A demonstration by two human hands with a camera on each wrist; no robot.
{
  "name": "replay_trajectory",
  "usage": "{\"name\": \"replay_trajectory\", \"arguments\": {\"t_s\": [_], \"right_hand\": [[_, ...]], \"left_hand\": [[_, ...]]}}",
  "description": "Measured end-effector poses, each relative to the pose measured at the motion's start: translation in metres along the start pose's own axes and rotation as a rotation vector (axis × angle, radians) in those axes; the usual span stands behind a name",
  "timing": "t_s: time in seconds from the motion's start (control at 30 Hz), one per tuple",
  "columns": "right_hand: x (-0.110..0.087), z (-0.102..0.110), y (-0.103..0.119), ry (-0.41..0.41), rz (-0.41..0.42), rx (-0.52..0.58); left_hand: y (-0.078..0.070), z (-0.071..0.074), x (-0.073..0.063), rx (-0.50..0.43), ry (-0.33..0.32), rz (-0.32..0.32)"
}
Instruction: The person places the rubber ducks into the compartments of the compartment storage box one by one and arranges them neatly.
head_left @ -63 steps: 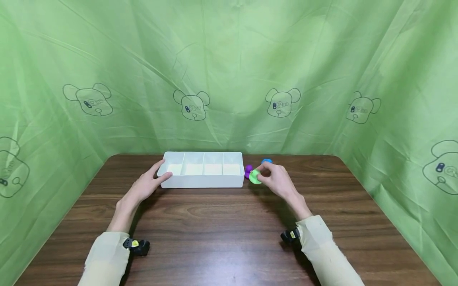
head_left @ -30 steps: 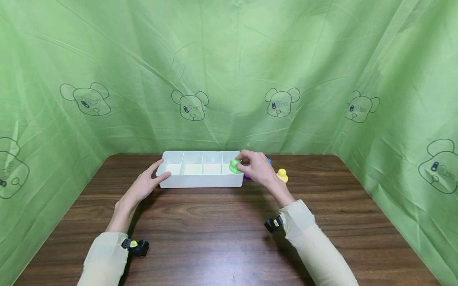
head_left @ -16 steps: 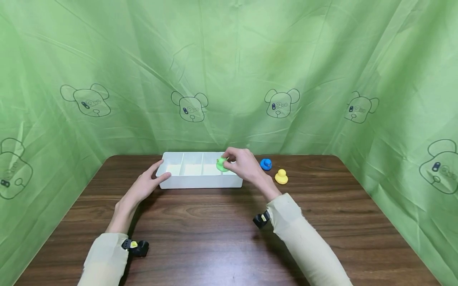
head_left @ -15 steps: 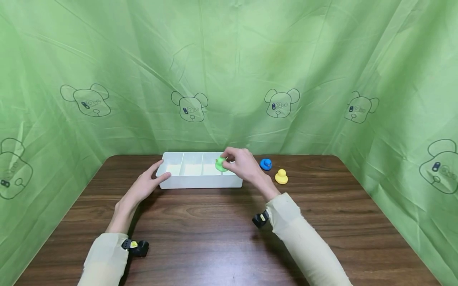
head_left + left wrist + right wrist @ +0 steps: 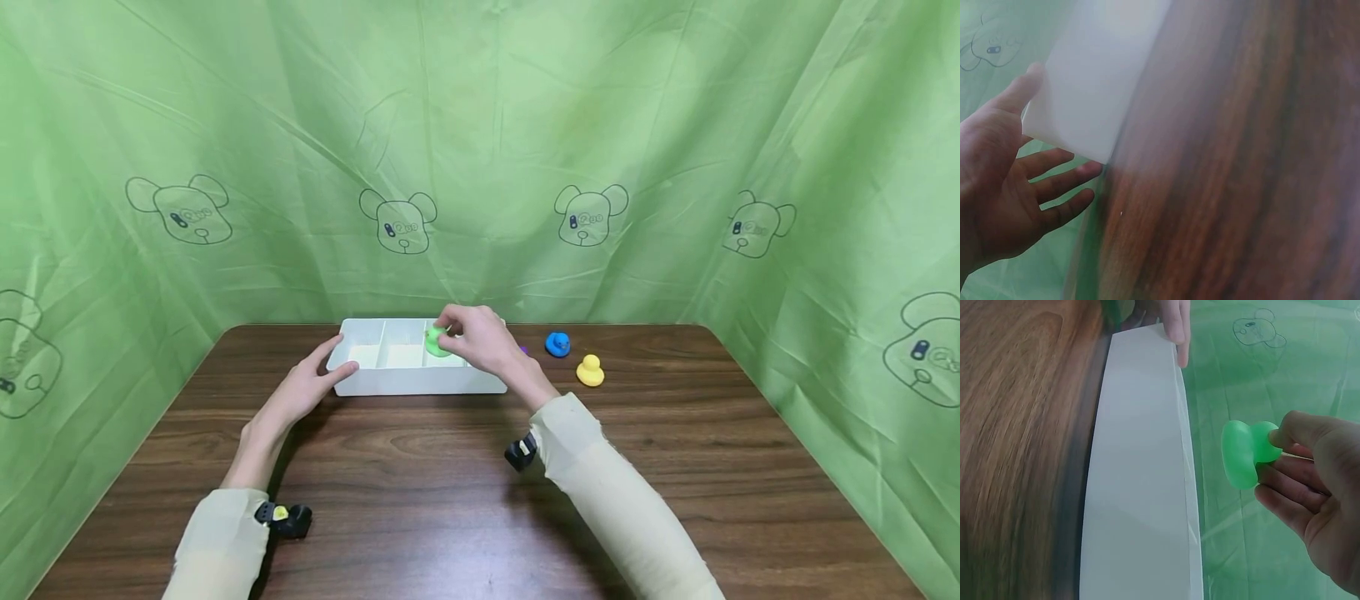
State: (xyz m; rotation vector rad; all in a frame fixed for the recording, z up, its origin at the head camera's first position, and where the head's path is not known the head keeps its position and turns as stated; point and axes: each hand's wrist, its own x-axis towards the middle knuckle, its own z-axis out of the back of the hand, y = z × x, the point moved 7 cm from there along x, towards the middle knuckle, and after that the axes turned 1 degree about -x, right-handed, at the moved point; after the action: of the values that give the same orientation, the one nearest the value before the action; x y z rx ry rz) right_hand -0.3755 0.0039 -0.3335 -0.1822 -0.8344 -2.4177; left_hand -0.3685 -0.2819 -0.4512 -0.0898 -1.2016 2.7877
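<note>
A white box (image 5: 420, 382) divided into compartments sits at the back of the table. My left hand (image 5: 302, 390) holds its left end, with the thumb near the front corner and the other fingers around the end; the left wrist view shows the thumb on the edge and the fingers (image 5: 1063, 184) spread. Above the third compartment from the left, my right hand (image 5: 486, 340) pinches a green rubber duck (image 5: 435, 342) by its head. In the right wrist view the duck (image 5: 1240, 456) is clear of the box wall (image 5: 1141, 462). My right hand hides most of the rightmost compartment.
Right of the box are a blue rubber duck (image 5: 557, 344) and a yellow rubber duck (image 5: 590, 372). A bit of a purple object (image 5: 524, 351) shows behind my right wrist. The brown wooden table (image 5: 405, 492) ends at a green curtain (image 5: 480, 167) around its back and sides.
My right hand has carried the green duck left from beside the purple object, over the rightmost compartment, to the third one. The yellow and blue ducks came into view. My left hand stays put.
</note>
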Motion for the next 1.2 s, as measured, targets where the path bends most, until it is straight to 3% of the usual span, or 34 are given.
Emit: {"name": "replay_trajectory", "arguments": {"t_s": [0.5, 0.83, 1.2], "right_hand": [[0.024, -0.03, 0.025, 0.076, 0.035, 0.016], [0.039, -0.042, 0.046, 0.1, 0.067, -0.058], [0.065, -0.065, 0.054, 0.156, 0.097, -0.15]], "left_hand": [[-0.004, 0.002, -0.005, 0.021, -0.02, 0.006], [-0.006, -0.003, -0.007, -0.013, -0.012, 0.006], [-0.004, -0.001, -0.008, -0.018, -0.007, 0.011]]}}
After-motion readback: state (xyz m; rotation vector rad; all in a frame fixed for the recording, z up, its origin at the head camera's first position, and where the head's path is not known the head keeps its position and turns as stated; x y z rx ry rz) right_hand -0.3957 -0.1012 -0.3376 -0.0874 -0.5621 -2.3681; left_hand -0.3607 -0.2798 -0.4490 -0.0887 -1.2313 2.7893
